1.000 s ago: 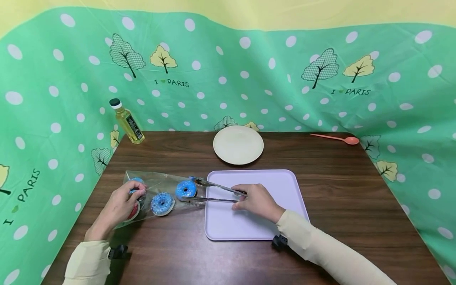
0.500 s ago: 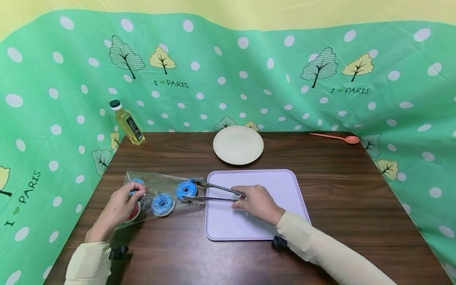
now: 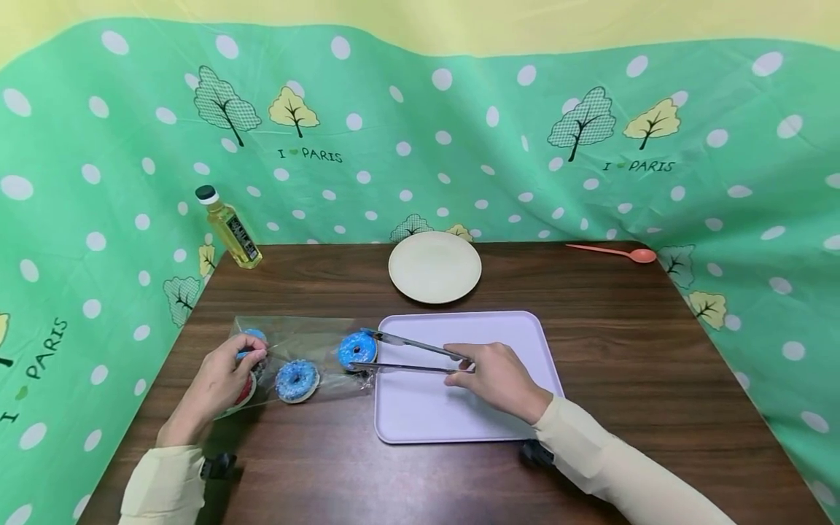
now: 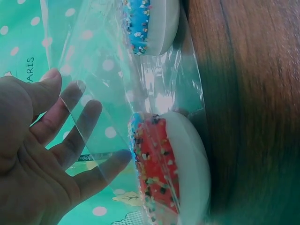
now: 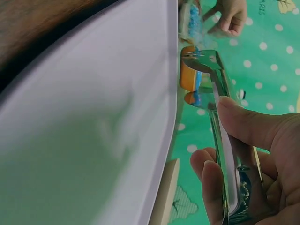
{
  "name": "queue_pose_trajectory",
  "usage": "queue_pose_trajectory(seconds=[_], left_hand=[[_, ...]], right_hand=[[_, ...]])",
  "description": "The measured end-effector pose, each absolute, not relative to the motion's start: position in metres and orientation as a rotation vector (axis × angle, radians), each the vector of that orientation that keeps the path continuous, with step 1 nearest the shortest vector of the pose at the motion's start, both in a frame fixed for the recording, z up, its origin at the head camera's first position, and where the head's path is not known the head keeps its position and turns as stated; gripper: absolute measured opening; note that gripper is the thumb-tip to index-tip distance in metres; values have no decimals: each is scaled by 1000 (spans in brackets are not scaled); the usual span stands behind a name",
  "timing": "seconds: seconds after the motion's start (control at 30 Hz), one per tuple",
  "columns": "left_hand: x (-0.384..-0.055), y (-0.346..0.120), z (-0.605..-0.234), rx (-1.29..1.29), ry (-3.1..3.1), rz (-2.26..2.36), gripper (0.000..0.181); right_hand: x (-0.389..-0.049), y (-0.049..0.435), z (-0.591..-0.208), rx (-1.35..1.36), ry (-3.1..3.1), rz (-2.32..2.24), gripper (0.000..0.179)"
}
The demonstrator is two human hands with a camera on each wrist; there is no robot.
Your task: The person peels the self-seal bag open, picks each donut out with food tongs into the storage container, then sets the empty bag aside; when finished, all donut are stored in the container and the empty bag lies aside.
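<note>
On the left of the table lies a clear plastic bag (image 3: 321, 332) with several toy donuts. My left hand (image 3: 219, 375) pinches the bag's film at its left end, above a red-iced donut (image 4: 157, 168) and a partly hidden blue donut (image 3: 254, 336). A sprinkled blue donut (image 3: 297, 380) lies in the bag's middle. With my right hand (image 3: 499, 375) I hold metal tongs (image 3: 420, 346) over the lilac tray (image 3: 420, 423). Their tips stand on both sides of another blue donut (image 3: 357, 351), at the bag's right end beside the tray's left edge.
A cream plate (image 3: 434, 267) sits behind the tray. An oil bottle (image 3: 235, 233) stands at the back left corner, and a coral spoon (image 3: 639, 255) lies at the back right. A patterned green cloth (image 3: 420, 131) hangs around the table.
My right hand and the tongs have shifted right, bringing the blue donut nearer the tray. The left hand stays put on the bag, and the head view has turned slightly.
</note>
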State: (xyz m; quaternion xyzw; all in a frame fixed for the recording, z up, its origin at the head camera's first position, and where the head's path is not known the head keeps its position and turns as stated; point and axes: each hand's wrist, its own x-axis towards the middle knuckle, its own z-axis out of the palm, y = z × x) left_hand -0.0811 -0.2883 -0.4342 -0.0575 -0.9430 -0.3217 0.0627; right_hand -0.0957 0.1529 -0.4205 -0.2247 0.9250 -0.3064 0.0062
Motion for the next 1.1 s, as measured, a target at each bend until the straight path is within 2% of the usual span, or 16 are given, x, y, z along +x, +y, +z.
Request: queue_pose_trajectory(seconds=[0.73,1.1], left_hand=[[-82,-288,-435,-186,-2857,-982,7],[-83,-289,-434,-185,-2859,-978,7]], right_hand=[[-87,239,-430,-402,3024,-1014,44],[-81,278,-432,-234,3041,-984,49]])
